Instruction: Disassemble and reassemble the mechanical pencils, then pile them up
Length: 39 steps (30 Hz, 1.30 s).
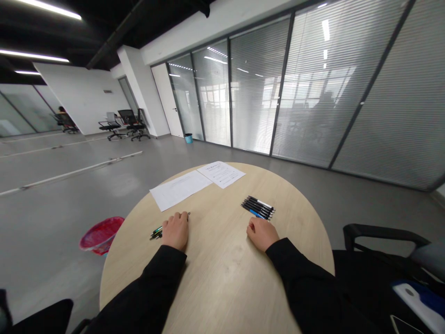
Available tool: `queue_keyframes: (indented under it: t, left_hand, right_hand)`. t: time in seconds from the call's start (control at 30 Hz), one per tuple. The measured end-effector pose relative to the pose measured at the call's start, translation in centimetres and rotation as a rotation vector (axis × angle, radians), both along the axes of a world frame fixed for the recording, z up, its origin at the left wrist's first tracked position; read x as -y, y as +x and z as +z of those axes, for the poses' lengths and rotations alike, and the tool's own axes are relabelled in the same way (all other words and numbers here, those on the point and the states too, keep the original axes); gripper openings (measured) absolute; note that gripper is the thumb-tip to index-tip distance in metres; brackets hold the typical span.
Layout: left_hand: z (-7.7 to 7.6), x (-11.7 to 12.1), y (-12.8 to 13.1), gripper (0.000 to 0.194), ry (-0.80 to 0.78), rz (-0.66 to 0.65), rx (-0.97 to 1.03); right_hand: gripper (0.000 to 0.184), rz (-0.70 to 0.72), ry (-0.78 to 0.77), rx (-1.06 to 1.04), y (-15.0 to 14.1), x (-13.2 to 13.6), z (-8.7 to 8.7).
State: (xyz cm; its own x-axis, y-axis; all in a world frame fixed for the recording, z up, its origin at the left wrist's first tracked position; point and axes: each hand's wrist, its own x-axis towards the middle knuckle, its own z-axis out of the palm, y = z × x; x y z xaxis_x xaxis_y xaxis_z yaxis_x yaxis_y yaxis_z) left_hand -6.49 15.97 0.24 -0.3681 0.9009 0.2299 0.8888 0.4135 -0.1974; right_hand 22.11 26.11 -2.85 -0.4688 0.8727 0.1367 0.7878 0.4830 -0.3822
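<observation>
My left hand point(176, 230) lies over a small bunch of pens point(157, 233) on the left of the round table, its fingers curled down around them. Pen ends stick out to the left of the hand, one with green on it, and a tip shows past the fingers on the right. The middle of the bunch is hidden. My right hand point(263, 233) rests on the tabletop as a loose fist, with nothing seen in it. Just beyond it, a row of several pens point(257, 207) lies side by side, mostly black, one blue and one partly white.
Two printed paper sheets point(182, 189) lie at the far edge of the round wooden table point(222, 278). A red-lined bin point(102, 234) stands on the floor at left. On the right, a black chair point(382, 236) holds a white-and-blue item and a phone-like object.
</observation>
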Motion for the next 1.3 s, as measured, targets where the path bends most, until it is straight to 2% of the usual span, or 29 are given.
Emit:
queue_keyframes:
  t: [0.23,0.43,0.67,0.83,0.9,1.07,1.23,1.3]
  left_hand:
    - [-0.8,-0.2,-0.3,0.03,-0.013,-0.033,0.021]
    - [-0.4,-0.2,-0.1,0.032,-0.034,-0.029,0.046]
    - [-0.7,-0.4,0.3,0.031,-0.032,-0.113,0.013]
    - [-0.1,-0.3,1.5,0.026,-0.034,-0.197,0.029]
    - [0.1,-0.4,2.1,0.024,-0.032,-0.28,0.045]
    - [0.2,-0.4,4.4,0.021,-0.035,-0.596,0.1]
    - [0.0,0.2,6.8,0.025,0.123,-0.781,0.224]
    - [-0.1,0.7,7.3,0.025,0.237,-0.837,0.254]
  right_hand:
    - [0.014,0.022,0.029,0.002,-0.1,0.3,0.0]
    - [0.013,0.045,0.025,0.014,-0.4,0.7,0.2]
    - [0.01,0.137,0.04,0.014,-1.0,1.5,0.2]
    - [0.01,0.168,0.047,0.009,-1.2,1.7,0.0]
    - [0.01,0.184,0.046,-0.002,-1.2,1.7,0.0]
    - [0.01,0.252,0.027,-0.034,-1.3,1.7,0.4]
    - [0.011,0.274,0.015,-0.094,-1.3,1.9,0.5]
    - [0.019,0.287,0.021,-0.157,-1.4,1.9,0.4]
